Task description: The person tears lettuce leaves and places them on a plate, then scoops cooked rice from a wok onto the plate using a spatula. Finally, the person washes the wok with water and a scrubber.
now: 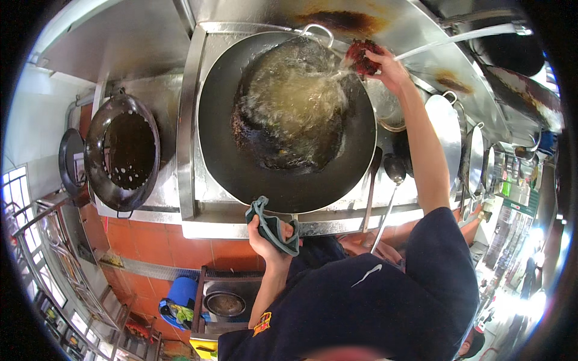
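Observation:
A large black wok (289, 192) lies before me, with murky, churning water (298, 99) in it. My right hand (389, 67) reaches to its far right rim and grips a dark red scrubbing pad (364, 56). Beside that pad, water splashes into the wok; a pale spout (456, 41) runs in from the upper right and passes behind my hand. My left hand (267, 241) is closed around a folded grey-green cloth (270, 225) at the near rim. Whatever part of the wok lies under the cloth is hidden. A metal loop handle (318, 32) shows at the far rim.
To the left stands a smaller dark wok (131, 149) holding dark liquid. A ladle (390, 194) and a long-handled utensil (372, 189) lean right of the large wok, near several more pans (445, 131). Behind on the left are a blue bucket (183, 291) and a metal bowl (224, 303).

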A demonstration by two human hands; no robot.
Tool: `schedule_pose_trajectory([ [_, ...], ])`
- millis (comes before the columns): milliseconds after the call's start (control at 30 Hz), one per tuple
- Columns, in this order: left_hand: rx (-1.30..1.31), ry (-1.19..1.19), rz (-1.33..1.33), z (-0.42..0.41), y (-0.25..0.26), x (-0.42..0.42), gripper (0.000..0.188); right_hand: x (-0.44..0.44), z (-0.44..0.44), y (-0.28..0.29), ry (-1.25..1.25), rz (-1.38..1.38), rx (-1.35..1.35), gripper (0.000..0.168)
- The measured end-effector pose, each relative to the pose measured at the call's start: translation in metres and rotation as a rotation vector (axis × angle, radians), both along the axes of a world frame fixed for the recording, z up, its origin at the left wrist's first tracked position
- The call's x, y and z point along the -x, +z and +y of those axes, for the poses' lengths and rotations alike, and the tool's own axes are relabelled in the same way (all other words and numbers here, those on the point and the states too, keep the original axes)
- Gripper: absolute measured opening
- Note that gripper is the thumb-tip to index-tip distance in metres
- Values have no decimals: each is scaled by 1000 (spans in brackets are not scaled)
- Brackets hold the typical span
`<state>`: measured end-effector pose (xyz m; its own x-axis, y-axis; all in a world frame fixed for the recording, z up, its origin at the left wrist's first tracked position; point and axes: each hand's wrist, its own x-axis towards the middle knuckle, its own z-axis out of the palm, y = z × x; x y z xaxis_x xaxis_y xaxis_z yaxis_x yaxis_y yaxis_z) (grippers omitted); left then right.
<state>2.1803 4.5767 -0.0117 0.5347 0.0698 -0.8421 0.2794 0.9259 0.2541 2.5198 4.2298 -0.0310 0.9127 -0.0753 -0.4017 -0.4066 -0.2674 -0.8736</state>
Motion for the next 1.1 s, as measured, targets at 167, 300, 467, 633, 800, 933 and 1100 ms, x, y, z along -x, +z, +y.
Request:
schedule_pose_trajectory([
  [167,26,11,-86,5,-10,2,37,-1,-30,41,27,-153,250,73],
  [300,-38,8,-149,1,-9,0,35,5,-91,23,-10,-239,1003,63],
  [467,-84,-16,-231,1,-17,6,34,59,-118,-42,193,114,1055,45],
  [633,-168,-42,-108,-3,-16,0,33,76,-170,-192,158,65,1178,36],
  [800,-112,-5,-241,5,-26,12,38,49,-135,-174,397,246,1109,43],
  [933,-97,-12,-227,0,-18,4,35,65,-148,-164,129,89,745,42],
  [1100,-122,-11,-246,2,-24,10,36,82,-117,-108,-106,-55,-210,35],
])
